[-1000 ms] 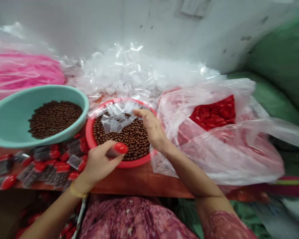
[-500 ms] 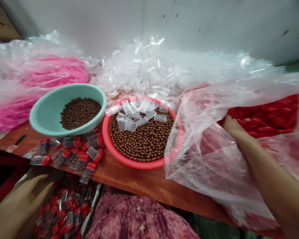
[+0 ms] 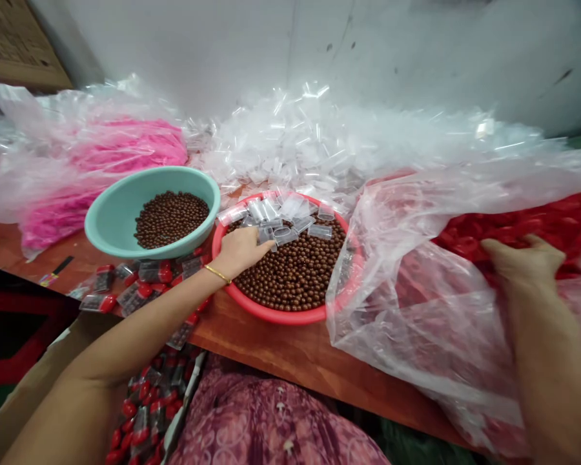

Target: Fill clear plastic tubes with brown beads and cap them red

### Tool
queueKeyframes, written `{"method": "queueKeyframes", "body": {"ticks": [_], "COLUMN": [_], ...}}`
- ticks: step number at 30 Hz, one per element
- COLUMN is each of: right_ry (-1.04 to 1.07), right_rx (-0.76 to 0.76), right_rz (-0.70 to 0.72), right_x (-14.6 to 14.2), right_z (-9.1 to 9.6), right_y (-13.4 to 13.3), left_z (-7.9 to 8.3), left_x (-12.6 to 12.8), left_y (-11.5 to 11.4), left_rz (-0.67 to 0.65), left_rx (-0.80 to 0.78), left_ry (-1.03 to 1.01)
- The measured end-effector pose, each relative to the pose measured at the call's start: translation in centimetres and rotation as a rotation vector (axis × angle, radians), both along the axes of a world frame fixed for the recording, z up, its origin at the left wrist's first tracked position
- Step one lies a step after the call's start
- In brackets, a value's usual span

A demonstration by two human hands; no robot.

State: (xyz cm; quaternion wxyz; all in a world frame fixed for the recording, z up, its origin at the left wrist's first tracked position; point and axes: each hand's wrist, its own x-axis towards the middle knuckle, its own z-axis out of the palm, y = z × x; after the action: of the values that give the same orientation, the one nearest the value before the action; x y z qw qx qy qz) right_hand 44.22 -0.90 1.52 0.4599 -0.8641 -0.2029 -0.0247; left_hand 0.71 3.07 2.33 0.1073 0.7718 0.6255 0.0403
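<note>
The left hand (image 3: 242, 250) had risen to clear plastic tubes (image 3: 319, 231), half-curled; the right hand (image 3: 527, 261) sat half-spread among red caps (image 3: 564, 216); whether either gripped anything was unclear.

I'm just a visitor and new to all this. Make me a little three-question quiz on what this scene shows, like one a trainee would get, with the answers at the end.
1. Which hand reaches into the plastic bag of red pieces?
2. True or false: the teal basin stands to the left of the red basin.
3. What lies on the brown beads in the red basin, near the left hand?
A) pink pieces
B) clear plastic containers
C) coins

Key: 1. The right hand. 2. True. 3. B.
</note>
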Motion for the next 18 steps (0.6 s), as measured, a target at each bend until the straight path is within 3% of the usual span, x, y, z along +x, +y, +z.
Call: {"method": "queueKeyframes", "body": {"ticks": [5,8,10,14,18], "right_ry": [-0.002,-0.035,-0.017,0.112,-0.17], "right_rx": [0.312,0.346,0.325,0.147,-0.127], "right_rz": [0.101,0.219,0.393,0.736,0.974], "right_x": [-3.2,-6.2,-8.9,-15.0,-19.1], "right_z": [4.7,6.6,7.2,5.7,2.1], "right_y": [-0.1,0.3,0.9,3.4,6.2], "left_z": [-0.2,-0.5,-0.7,-1.1,-0.8], "left_x": [1.2,2.0,2.5,3.1,2.6], "left_y": [-0.2,-0.6,-0.5,0.0,0.1], "left_rz": [0.095,0.039,0.017,0.002,-0.046], "left_rx": [0.058,0.022,0.02,0.058,0.08], "left_ry": [-0.077,-0.075,-0.057,-0.049,-0.059]}}
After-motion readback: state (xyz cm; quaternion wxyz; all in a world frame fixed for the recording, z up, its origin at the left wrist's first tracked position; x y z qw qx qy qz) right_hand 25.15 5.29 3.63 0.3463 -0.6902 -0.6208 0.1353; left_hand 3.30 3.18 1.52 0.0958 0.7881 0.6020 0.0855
